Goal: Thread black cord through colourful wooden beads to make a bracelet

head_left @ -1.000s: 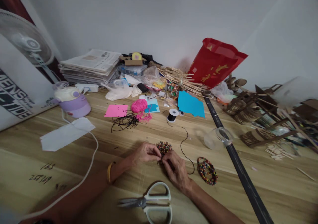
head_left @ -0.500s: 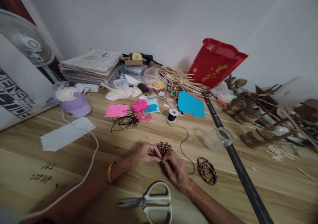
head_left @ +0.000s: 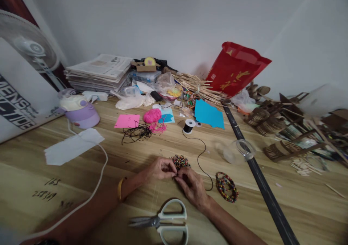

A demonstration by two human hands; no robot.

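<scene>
My left hand (head_left: 160, 169) and my right hand (head_left: 191, 187) meet at the near middle of the wooden table (head_left: 299, 201), fingertips pinched together at the near edge of a small heap of coloured beads (head_left: 179, 161). What the fingers pinch is too small to make out. A thin black cord (head_left: 202, 158) runs from a spool (head_left: 188, 125) down to my right hand. A finished coil of coloured beads (head_left: 227, 186) lies just right of my right hand. White-handled scissors (head_left: 163, 221) lie shut in front of my wrists.
A clear jar (head_left: 239, 150) lies on its side at the right beside a long black bar (head_left: 261, 183). Pink yarn (head_left: 152, 116), paper sheets, newspapers (head_left: 100, 71), a red bag (head_left: 235, 68), wooden sticks and models crowd the back. A purple bottle (head_left: 80, 111) stands left.
My right hand has slid slightly left and nearer, and its fingertips have closed in on my left hand's. Everything else lies as before.
</scene>
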